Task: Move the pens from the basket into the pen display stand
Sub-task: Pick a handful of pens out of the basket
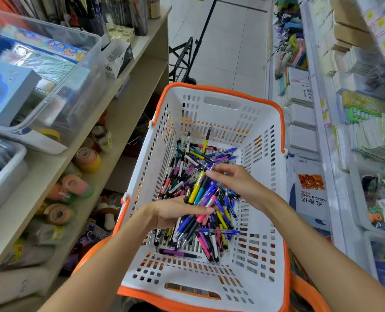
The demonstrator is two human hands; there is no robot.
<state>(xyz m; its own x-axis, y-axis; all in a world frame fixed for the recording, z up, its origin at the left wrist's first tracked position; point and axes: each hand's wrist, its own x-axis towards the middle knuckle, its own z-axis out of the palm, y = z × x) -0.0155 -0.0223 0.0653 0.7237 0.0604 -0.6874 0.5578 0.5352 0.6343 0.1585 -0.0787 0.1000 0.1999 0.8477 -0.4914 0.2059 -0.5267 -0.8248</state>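
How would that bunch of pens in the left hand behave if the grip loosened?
The bunch of pens is loose, unbanded, so they would probably slide apart. Their smooth round barrels likely slip and roll. Each looks stiff and light; the left hand holds many.

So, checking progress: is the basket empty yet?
No. The basket holds a pile of pens; the left hand grips a bunch.

A white paper pack on the right reads "GOUACHE PAPER", seen upside down, beside Chinese characters.
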